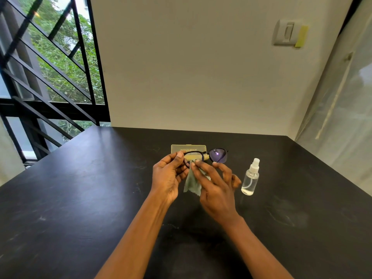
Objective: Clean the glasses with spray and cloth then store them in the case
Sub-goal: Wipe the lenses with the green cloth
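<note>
Black-framed glasses are held above the dark table. My left hand grips the frame at its left end. A grey-green cloth hangs down between my hands, and my right hand pinches it against the left lens, which the cloth and fingers hide. The right lens shows a purple glint. Behind the glasses lies a flat yellowish case, shut as far as I can see. A small clear spray bottle with a white nozzle stands upright to the right of my right hand.
The table ends at a pale wall just behind the case. A window with black bars is at the left and a curtain hangs at the right. A wall switch sits high on the wall.
</note>
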Available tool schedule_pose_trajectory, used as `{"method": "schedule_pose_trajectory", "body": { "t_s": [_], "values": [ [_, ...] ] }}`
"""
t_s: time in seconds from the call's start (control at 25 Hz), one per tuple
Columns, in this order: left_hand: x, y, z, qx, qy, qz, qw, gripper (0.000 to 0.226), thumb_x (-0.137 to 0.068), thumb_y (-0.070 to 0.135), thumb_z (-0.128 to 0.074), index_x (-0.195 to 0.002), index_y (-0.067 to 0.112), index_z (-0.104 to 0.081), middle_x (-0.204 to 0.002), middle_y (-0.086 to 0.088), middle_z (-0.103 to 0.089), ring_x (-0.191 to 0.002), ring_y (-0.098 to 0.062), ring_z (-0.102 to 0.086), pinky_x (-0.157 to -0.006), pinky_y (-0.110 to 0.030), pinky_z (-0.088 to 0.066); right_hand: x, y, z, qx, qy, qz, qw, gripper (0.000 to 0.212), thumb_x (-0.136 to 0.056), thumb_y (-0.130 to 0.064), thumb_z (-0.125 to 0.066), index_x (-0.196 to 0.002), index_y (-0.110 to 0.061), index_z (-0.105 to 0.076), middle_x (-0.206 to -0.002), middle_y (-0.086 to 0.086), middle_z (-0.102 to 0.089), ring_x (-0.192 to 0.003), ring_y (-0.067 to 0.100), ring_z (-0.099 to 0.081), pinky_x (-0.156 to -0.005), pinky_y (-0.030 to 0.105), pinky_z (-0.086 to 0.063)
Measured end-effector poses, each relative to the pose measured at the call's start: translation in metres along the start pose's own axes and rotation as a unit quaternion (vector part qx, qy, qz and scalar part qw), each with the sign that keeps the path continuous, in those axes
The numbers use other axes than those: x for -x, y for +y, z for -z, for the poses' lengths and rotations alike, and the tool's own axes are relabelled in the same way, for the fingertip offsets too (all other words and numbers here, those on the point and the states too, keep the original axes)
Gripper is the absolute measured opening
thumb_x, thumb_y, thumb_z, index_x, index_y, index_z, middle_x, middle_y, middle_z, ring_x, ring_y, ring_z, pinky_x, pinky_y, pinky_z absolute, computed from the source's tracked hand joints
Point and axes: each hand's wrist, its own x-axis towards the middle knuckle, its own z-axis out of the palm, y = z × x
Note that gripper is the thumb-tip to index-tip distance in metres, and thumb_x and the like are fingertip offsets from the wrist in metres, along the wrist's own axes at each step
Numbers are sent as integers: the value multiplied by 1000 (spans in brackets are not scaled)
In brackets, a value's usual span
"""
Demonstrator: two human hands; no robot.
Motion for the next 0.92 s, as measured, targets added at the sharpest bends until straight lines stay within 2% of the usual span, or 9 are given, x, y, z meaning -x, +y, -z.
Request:
{"method": "schedule_pose_trajectory", "body": {
  "t_s": [0.12,0.24,0.36,0.52,0.6,0.76,0.84,0.92],
  "values": [
    [1,-3,0,-1,-4,1,1000,12,-89,10,-55,-87,7,-66,-73,-9,-62,-63,-16,-58,-56,-24,-56,-5,5,-1,-34,5,-49,998,47,-77,-16,-44,-121,-21,-57,-123,0,-60,-112,27,-37,-74,48,-47],
    [3,-6,-2,4,-9,3,1000,12,-89,10,-55,-86,7,-67,-74,-10,-62,-64,-16,-59,-56,-24,-56,-17,1,-4,-43,-25,-96,994,52,-74,-21,-38,-120,-17,-61,-123,5,-62,-112,29,-33,-71,53,-50],
    [3,-6,-4,4,-3,1,1000,12,-89,10,-56,-85,8,-67,-74,-7,-65,-61,-13,-62,-53,-22,-56,-19,-8,-7,-30,-45,-61,997,55,-73,-21,-37,-122,-17,-60,-127,2,-59,-114,29,-32,-77,49,-48],
    [1,-4,-2,8,10,-3,1000,13,-88,11,-56,-83,10,-69,-79,-7,-69,-68,-15,-66,-56,-24,-56,-5,-9,-9,-19,-16,-1,1000,54,-75,-13,-44,-126,-25,-50,-131,-7,-51,-116,26,-36,-79,42,-41],
    [1,-4,0,9,18,0,1000,12,-88,11,-57,-83,10,-69,-78,-8,-68,-68,-16,-63,-56,-23,-56,4,-4,-9,-4,2,10,1000,51,-76,-11,-46,-125,-26,-51,-129,-7,-54,-116,25,-38,-78,41,-39],
    [2,-5,0,9,12,8,1000,11,-88,11,-57,-87,8,-67,-75,-9,-65,-63,-15,-60,-57,-25,-56,1,2,-5,-6,7,-30,1000,47,-78,-16,-45,-123,-19,-55,-123,4,-62,-115,29,-36,-79,48,-49],
    [4,-6,-3,8,12,10,1000,11,-88,11,-57,-86,8,-67,-72,-8,-65,-60,-14,-61,-57,-25,-56,-8,-1,-4,1,-4,-58,998,50,-74,-17,-46,-121,-12,-60,-123,8,-62,-112,31,-33,-80,46,-49],
    [6,-6,-6,8,14,8,1000,10,-88,10,-58,-84,8,-67,-67,-6,-64,-55,-11,-61,-54,-22,-56,-16,-9,-6,4,-14,-68,998,53,-71,-14,-49,-124,-13,-57,-126,7,-60,-112,30,-33,-85,42,-46]
  ]
}}
